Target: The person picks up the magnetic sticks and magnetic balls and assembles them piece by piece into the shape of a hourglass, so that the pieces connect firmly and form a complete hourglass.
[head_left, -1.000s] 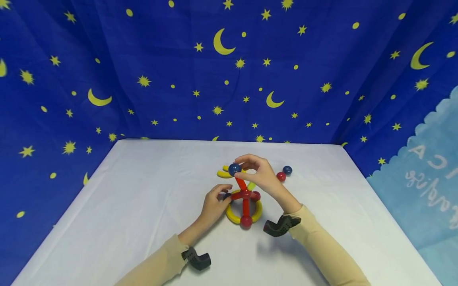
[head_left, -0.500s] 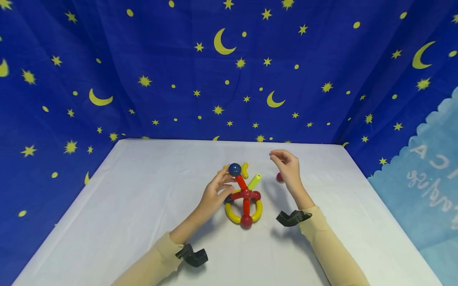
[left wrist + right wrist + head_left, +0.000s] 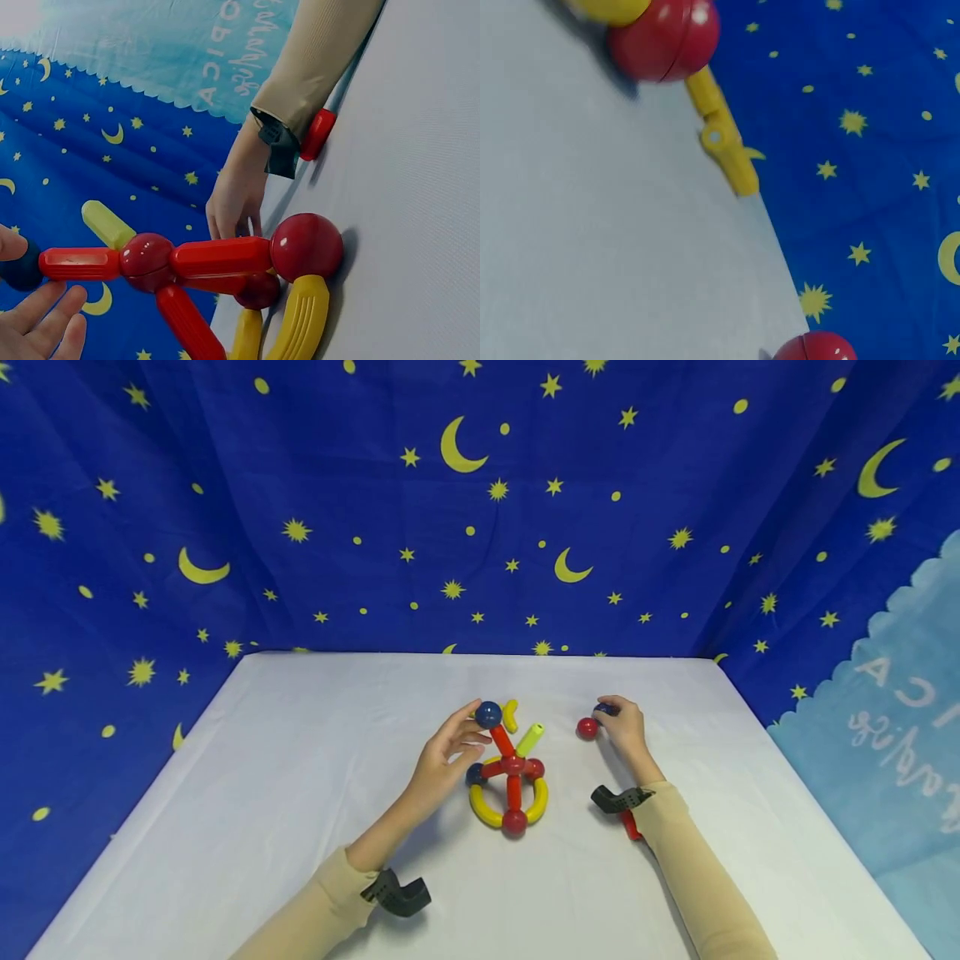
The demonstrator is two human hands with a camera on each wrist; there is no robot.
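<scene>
Magnetic rod-and-ball figure (image 3: 510, 772), table centre: left hand (image 3: 442, 764) at its 9 o'clock, fingers loose against the upright rod; right hand (image 3: 624, 729) at 3 o'clock grasping a blue ball (image 3: 602, 709); a nudge risks toppling the top ball (image 3: 488, 715).

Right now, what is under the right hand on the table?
The right hand covers a dark blue ball, of which only the far edge shows. A loose red ball lies beside its fingertips. Whether the fingers grip the blue ball is hidden.
</scene>
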